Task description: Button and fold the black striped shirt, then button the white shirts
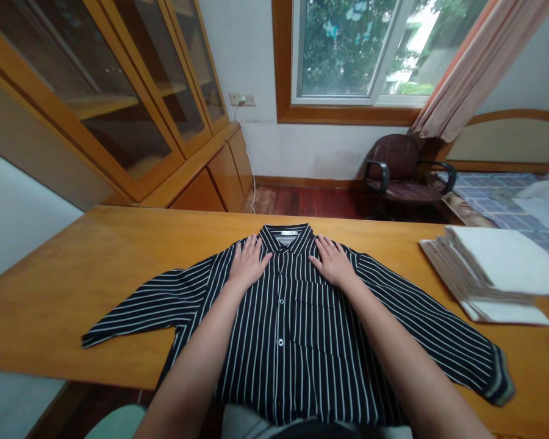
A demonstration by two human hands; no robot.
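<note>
Striped shirt [293, 317], one; two hands flat: left hand [247, 263], right hand [333, 261].

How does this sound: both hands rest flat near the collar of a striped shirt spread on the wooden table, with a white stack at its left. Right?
Not quite. The head view shows the white stack to the right of the striped shirt, not its left. The rest holds: the left hand and right hand rest flat near the collar on the wooden table.

Soft daylight enters through the window [348, 49]; the room is evenly bright, shadows faint; the table [73, 274] shows mild sheen; straight lines bow at the edges; corners slightly blurred.
</note>
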